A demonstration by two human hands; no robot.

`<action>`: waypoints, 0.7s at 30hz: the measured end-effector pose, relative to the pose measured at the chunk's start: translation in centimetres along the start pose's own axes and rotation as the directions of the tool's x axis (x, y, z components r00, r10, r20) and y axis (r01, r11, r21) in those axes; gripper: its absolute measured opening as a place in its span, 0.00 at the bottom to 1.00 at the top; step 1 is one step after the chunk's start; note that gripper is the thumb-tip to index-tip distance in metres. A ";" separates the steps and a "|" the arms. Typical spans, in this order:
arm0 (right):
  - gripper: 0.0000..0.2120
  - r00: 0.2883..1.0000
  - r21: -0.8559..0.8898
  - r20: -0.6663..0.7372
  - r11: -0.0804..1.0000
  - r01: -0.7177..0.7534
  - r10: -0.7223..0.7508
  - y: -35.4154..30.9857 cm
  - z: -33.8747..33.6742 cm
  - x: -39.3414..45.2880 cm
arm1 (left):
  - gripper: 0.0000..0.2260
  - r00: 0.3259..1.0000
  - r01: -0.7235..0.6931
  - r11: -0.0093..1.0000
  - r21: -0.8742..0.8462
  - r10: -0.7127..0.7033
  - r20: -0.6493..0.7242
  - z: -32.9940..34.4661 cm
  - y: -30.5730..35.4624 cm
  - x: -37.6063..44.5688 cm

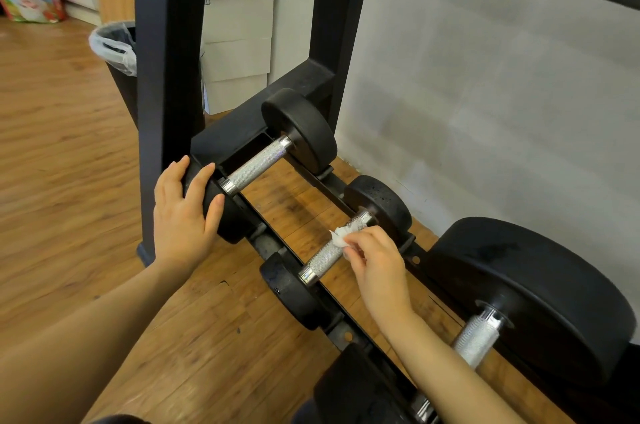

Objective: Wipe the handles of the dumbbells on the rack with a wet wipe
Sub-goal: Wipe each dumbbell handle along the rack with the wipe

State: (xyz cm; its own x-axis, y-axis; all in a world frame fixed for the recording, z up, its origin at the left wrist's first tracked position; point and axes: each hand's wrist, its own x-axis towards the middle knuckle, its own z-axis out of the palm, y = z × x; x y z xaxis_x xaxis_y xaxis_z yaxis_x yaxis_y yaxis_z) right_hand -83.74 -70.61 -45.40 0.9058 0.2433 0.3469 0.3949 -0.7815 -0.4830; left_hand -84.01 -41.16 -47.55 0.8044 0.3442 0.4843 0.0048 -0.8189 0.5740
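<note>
right hand fingers pinching wet wipe on middle dumbbell handle, handle axis running near-left to far-right, left hand fingers spread flat on far dumbbell's head

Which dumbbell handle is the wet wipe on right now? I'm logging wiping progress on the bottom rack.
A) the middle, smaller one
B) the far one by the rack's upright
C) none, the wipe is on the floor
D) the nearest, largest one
A: the right hand pinches the wet wipe against the middle dumbbell's handle, while the left hand rests on the far dumbbell's front weight.
</note>
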 end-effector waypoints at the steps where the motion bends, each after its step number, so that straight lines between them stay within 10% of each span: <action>1: 0.11 1.000 0.017 0.008 1.000 0.002 -0.002 -0.1 -0.1 0.0 | 0.24 1.000 -0.001 1.000 0.000 0.001 -0.002 0.0 0.0 0.0; 21: 0.11 0.993 -0.011 -0.074 0.995 0.096 -0.096 0.2 -0.2 0.4 | 0.23 1.000 -0.004 1.000 0.009 0.004 0.006 0.0 -0.1 0.1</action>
State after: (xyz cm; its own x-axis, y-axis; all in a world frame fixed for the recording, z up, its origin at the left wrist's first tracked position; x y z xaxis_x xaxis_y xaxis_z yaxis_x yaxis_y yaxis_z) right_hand -83.36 -70.75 -45.21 0.8495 0.2740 0.4508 0.4782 -0.7609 -0.4386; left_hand -83.96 -41.08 -47.56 0.8077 0.3386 0.4827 0.0073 -0.8243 0.5661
